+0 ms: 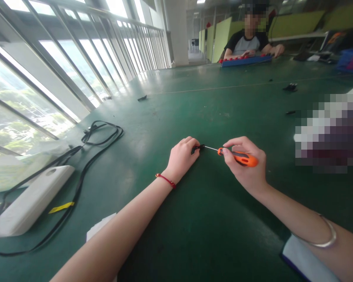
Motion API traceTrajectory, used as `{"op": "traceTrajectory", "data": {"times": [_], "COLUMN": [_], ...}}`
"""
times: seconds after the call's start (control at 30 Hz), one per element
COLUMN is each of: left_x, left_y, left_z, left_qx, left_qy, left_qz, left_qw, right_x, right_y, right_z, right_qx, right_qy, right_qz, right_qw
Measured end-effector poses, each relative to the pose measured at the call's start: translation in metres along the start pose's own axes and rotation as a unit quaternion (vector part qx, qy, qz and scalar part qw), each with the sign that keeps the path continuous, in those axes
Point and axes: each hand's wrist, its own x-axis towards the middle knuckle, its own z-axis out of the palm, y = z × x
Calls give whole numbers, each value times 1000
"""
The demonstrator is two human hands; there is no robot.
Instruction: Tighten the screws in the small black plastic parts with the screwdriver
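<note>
Near the middle of the green table (176, 113), my left hand (182, 157) grips a small black part (200, 147) between thumb and fingers. Most of that part is hidden, so its kind is unclear. My right hand (248, 168) holds a screwdriver (244, 158) with an orange and black handle. Its thin metal shaft points left, and the tip meets the black part or lies very close to it. A red cord bracelet circles my left wrist, and a silver bangle sits on my right forearm.
On the left lie a white power strip (35, 199), a looped black cable (86, 168) and a yellow strip (61, 207). Small black pieces (290, 87) are scattered farther off. Across the table a person (248, 43) sits behind a blue tray (247, 60) with red items.
</note>
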Motion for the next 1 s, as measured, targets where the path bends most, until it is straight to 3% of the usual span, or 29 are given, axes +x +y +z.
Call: {"op": "traceTrajectory", "data": {"times": [0.17,0.33,0.5,0.73,0.9,1.0], "left_x": [-1,-1,-1,-1,0,0], "left_y": [0,-1,-2,-2,-1,-1], "left_z": [0,1,2,2,2,2], "left_qx": [10,9,12,2,-7,-8], "left_qy": [1,-1,-3,0,5,7], "left_qz": [8,12,14,12,4,4], "left_qw": [1000,1000,1000,1000,1000,1000], "right_x": [0,-2,-2,-3,-1,0], "right_y": [-2,-2,-2,-2,0,-1], "right_z": [0,2,5,6,8,7], "right_qx": [35,-10,34,-32,14,-14], "right_qy": [51,13,61,37,88,52], "right_qz": [-41,-7,-36,-5,-55,-35], "right_qw": [997,1000,997,999,995,998]}}
